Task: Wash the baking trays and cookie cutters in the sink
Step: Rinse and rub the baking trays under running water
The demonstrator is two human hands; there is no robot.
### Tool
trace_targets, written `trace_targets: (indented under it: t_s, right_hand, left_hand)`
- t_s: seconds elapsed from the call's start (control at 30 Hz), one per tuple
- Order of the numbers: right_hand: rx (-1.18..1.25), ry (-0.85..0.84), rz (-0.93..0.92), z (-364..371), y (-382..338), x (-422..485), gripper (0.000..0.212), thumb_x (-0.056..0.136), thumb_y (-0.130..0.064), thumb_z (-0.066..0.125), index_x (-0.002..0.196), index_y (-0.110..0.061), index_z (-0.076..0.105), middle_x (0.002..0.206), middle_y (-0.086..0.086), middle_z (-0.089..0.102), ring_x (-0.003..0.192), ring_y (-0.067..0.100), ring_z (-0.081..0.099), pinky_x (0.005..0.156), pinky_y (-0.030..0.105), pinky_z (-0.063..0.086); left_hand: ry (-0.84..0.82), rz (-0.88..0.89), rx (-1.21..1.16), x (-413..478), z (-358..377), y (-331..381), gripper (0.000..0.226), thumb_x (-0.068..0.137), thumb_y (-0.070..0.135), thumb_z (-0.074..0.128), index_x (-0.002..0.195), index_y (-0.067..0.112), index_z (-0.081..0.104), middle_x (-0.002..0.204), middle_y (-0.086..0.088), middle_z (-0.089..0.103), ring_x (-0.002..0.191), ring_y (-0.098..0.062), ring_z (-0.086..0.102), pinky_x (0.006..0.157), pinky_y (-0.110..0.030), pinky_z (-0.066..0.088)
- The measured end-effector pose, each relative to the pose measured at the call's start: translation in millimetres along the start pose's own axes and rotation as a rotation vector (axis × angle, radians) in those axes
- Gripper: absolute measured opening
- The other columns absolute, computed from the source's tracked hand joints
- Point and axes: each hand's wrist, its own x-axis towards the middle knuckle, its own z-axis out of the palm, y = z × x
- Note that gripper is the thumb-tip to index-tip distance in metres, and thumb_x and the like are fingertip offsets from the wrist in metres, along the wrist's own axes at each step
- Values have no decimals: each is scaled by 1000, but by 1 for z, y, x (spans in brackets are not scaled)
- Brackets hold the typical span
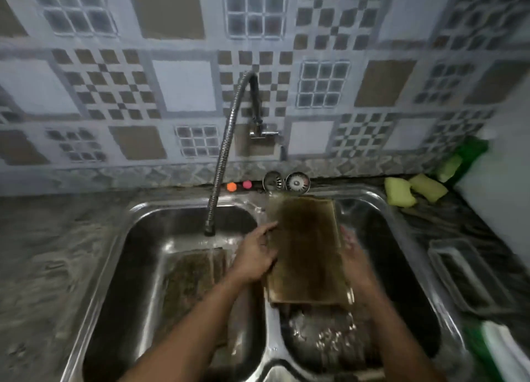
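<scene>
1. The stainless steel double-bowl sink (183,207) is set into the grey mottled counter (43,252).
2. A brown, stained rectangular baking tray (307,255) is held over the divider and right bowl, its far edge by the sink's back rim.
3. A second dark tray (192,278) lies in the left bowl under the flexible metal tap hose (226,141).
4. The left hand (255,255) grips the tray's left edge.
5. The right hand (354,252) (blurred) presses against the right edge.
6. Two yellow-green sponges (413,191) sit at the counter's back right corner.
</scene>
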Motion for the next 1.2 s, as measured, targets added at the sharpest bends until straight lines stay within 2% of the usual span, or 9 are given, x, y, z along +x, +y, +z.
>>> trace_targets:
  t_s: [0.1, 0.23, 0.47, 0.57, 0.7, 0.8, 0.93, 1.03, 1.2]
  right_hand:
    - [-116, 3, 11, -38, 2, 22, 44, 96, -11, 59, 138, -21, 54, 128, -3, 64, 113, 1, 60, 101, 31, 49]
    - [-16, 22, 7, -76, -9, 55, 44, 91, 13, 53, 122, -17, 55, 110, -4, 65, 87, 1, 67, 67, 9, 49]
    - [152, 74, 15, -115, 25, 96, 54, 92, 1, 56, 137, -26, 43, 145, -2, 46, 117, 14, 56, 90, 28, 47]
    - [133, 70, -9, -125, 33, 108, 59, 94, 13, 48, 134, -29, 38, 139, -4, 45, 113, -4, 57, 87, 17, 49]
    - [103, 46, -36, -123, 53, 126, 63, 87, 18, 52, 127, -29, 41, 136, 0, 48, 110, 12, 59, 79, 14, 49]
    - [37, 15, -62, -117, 63, 130, 67, 85, 19, 55, 127, -31, 44, 137, -5, 53, 102, -5, 63, 82, 17, 48]
    - [18, -60, -27, -103, 77, 128, 63, 83, 23, 53, 128, -22, 47, 121, -15, 57, 93, -9, 63, 74, 9, 48]
    - [-22, -63, 27, -96, 92, 128, 58, 82, 21, 54, 124, -19, 51, 111, -12, 61, 86, -8, 62, 74, 11, 47]
    - [-141, -162, 118, -96, 104, 126, 53, 86, 9, 59, 127, -23, 53, 106, -13, 64, 88, -7, 62, 73, 8, 49]
  left_hand:
    - [31, 155, 45, 20, 37, 21, 59, 77, -1, 61, 134, 11, 57, 132, 9, 56, 120, 0, 56, 100, -8, 40]
    - [-2, 292, 241, 49, 77, 40, 69, 80, -2, 52, 142, 27, 52, 147, 2, 51, 140, -8, 40, 118, -26, 31]
    - [157, 376, 350, 76, 131, 19, 59, 80, -9, 57, 126, 26, 67, 142, -1, 56, 131, -3, 46, 113, -22, 37]
    - [209, 334, 290, 83, 147, 6, 54, 79, -13, 60, 119, 21, 71, 139, 4, 54, 130, -5, 51, 111, -22, 39]
    - [287, 272, 255, 89, 160, -5, 59, 76, -21, 60, 121, 16, 70, 136, -1, 55, 130, -9, 51, 110, -14, 36]
    - [355, 174, 177, 87, 163, -12, 54, 80, -18, 56, 122, 13, 69, 133, -3, 55, 127, 8, 46, 105, -8, 36]
    - [418, 15, 117, 88, 161, -35, 55, 81, -17, 55, 116, 23, 69, 127, -2, 63, 122, -18, 61, 107, -38, 46]
    - [454, -79, 158, 86, 162, -46, 55, 80, -19, 53, 112, 21, 73, 129, -12, 65, 124, -13, 56, 108, -31, 43]
    - [326, -247, 156, 78, 163, -56, 48, 83, -14, 53, 107, 24, 71, 108, -6, 73, 88, -17, 70, 82, -32, 59]
